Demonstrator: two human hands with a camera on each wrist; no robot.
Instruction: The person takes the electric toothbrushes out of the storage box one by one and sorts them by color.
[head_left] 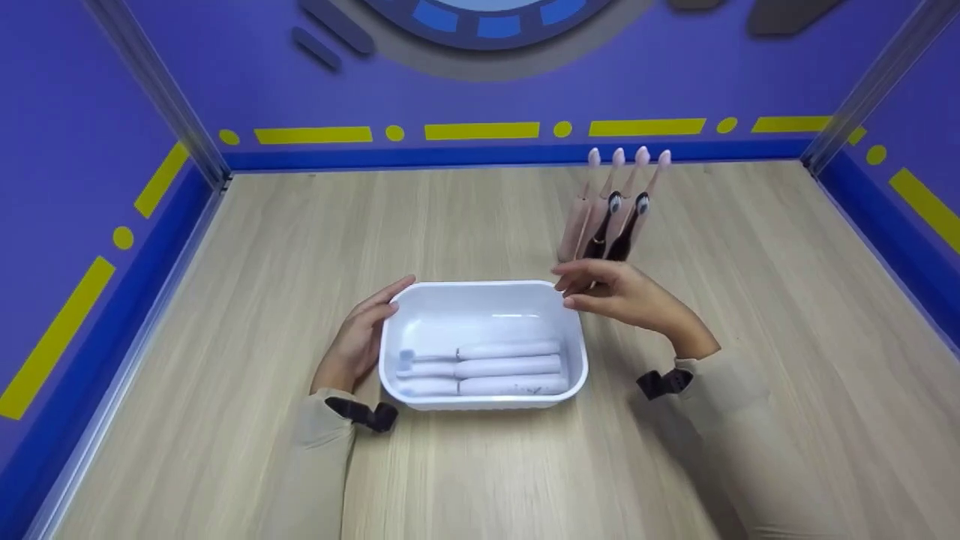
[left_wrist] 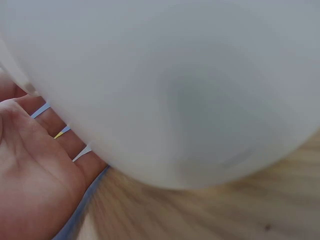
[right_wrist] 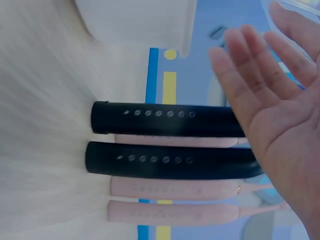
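Purple walls (head_left: pixel 300 97) with yellow dashes close in a pale wooden table (head_left: pixel 225 300), and a person in beige sleeves works over it. From the head view, a white tub (head_left: pixel 480 284) sits between the hands, three white toothbrushes (head_left: pixel 510 366) lying side by side along its near wall, heads leftward. The left hand (head_left: pixel 352 341) grips the tub's left end, thumb at the rim. The right hand (head_left: pixel 619 292) is by the far right corner, just in front of pink toothbrushes (head_left: pixel 576 225) and two dark toothbrushes (head_left: pixel 621 244), all standing upright.

At the left wrist, the tub's blurred wall fills most of the view, fingers spread behind it. With just that one-sided hold, I'd worry about a tug tipping the tub and sending its brushes sliding.

At the right wrist, the fingers reach out loosely, slightly apart, holding nothing, right beside the dark handles. Those brushes stand on narrow bases; a careless brush of the palm could topple one into its neighbours.
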